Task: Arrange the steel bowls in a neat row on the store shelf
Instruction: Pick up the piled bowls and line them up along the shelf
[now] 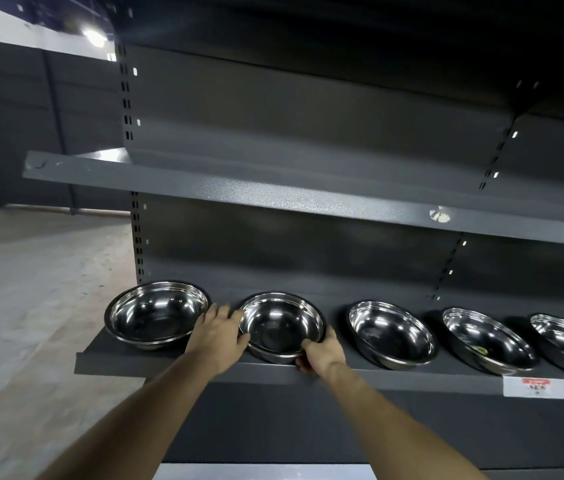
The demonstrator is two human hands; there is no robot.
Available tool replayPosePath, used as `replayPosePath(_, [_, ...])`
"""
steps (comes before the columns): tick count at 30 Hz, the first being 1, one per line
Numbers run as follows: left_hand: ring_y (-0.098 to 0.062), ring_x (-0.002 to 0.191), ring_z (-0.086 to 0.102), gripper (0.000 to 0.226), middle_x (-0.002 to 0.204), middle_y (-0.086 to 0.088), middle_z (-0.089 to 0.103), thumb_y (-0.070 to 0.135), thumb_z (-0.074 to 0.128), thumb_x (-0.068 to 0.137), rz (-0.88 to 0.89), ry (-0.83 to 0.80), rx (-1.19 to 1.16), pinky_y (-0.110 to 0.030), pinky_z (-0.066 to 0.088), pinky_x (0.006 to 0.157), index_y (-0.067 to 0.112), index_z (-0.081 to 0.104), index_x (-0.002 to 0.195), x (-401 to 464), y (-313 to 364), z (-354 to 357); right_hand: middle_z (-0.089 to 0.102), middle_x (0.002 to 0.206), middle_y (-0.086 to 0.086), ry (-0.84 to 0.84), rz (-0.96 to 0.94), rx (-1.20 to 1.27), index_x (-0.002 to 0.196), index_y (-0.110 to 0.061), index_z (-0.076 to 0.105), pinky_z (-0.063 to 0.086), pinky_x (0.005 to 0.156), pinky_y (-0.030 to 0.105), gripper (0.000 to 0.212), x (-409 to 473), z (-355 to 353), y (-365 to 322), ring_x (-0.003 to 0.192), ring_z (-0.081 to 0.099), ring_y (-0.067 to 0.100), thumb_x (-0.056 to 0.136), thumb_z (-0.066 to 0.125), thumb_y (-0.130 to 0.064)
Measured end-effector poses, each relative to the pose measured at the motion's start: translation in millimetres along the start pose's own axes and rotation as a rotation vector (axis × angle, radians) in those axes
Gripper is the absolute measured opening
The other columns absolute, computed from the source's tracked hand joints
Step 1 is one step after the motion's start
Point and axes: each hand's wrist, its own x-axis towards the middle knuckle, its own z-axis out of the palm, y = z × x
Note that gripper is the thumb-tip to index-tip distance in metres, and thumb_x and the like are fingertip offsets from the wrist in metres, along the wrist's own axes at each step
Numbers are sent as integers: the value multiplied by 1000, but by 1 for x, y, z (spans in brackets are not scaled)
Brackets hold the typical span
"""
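Both hands on the second round shiny steel bowl (280, 327) on the dark grey metal shelf (395, 377), left hand (220, 332) curled round its rim at 9 o'clock, right hand (320, 351) pinching the rim at 4 o'clock, four matching bowls alongside

Dim, cool store light with hard glints on steel.

A bright ceiling lamp (95, 37) glows at upper left, blown out to white, while the upper shelving sinks into near black. The steel bowls (391, 332) throw small sharp highlights; the middle shelf edge (273, 199) shows grainy sheen. Wide-angle bending curves the shelves toward the edges, and the price label (537, 385) at right is too blurred to read.
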Motion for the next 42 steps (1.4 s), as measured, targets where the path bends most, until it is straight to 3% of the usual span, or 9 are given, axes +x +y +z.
replayPosePath(5, [-28, 145, 23, 56, 151, -6, 36, 46, 43, 96, -14, 0, -14, -41, 23, 118, 21, 37, 146, -7, -3, 2, 69, 97, 20, 5, 0, -28, 131, -18, 42, 53, 43, 26, 49, 2, 0, 0, 56, 64, 25, 85, 56, -7])
replayPosePath(7, [-28, 145, 23, 57, 151, -6, 36, 46, 44, 96, -29, -2, -14, -41, 23, 118, 21, 36, 147, -8, -8, 1, 64, 123, 20, 33, -13, -136, 150, -16, 26, 59, 67, 32, 73, 1, -1, 2, 88, 69, 32, 87, 63, -21])
replayPosePath(10, [-28, 145, 22, 60, 152, -7, 35, 47, 43, 96, -55, 2, -13, -42, 24, 118, 21, 34, 148, -11, -18, -1, 40, 149, 20, 252, -110, -326, 152, -5, 23, 38, 107, 37, 87, 0, -2, -2, 132, 47, 35, 87, 64, -45])
replayPosePath(16, [-30, 144, 24, 61, 152, -7, 36, 49, 43, 95, -99, 25, 13, -42, 24, 117, 20, 33, 149, -18, -45, -10, 69, 112, 9, 213, -300, -224, 125, -8, 57, 51, 92, 36, 46, -11, 34, -33, 104, 65, 32, 89, 63, -37])
replayPosePath(19, [-31, 142, 28, 60, 150, -8, 38, 49, 43, 94, -129, 43, 40, -43, 26, 115, 19, 37, 146, -23, -64, -17, 67, 86, -1, 44, -324, -100, 119, -8, 61, 57, 59, 24, 35, -24, 69, -44, 70, 66, 18, 90, 66, -27])
replayPosePath(22, [-30, 140, 30, 58, 147, -7, 42, 48, 44, 94, -164, 67, 41, -43, 27, 115, 20, 39, 145, -31, -89, -24, 68, 93, 3, -117, -297, -64, 120, -13, 57, 48, 38, 22, 34, -36, 107, -46, 51, 62, 17, 91, 65, -27])
replayPosePath(26, [-31, 141, 29, 60, 151, -8, 38, 48, 43, 94, -229, 60, 52, -42, 27, 115, 20, 36, 147, -43, -123, -33, 64, 94, -3, -297, -245, -96, 138, -18, 38, 51, 41, 27, 53, -46, 153, -42, 44, 63, 18, 93, 62, -31])
replayPosePath(30, [-28, 138, 33, 56, 147, -5, 43, 46, 43, 94, -266, 91, 73, -40, 31, 111, 20, 39, 144, -56, -155, -41, 66, 93, 3, -367, -145, -124, 123, -14, 41, 56, 49, 29, 47, -49, 185, -39, 52, 69, 19, 90, 63, -38])
replayPosePath(42, [-27, 135, 35, 52, 142, -3, 46, 44, 42, 95, -296, 95, 22, -38, 33, 108, 21, 40, 142, -71, -212, -38, 58, 113, 15, -225, -49, 0, 142, -14, 29, 57, 48, 27, 57, -56, 230, -38, 58, 69, 25, 90, 46, 0])
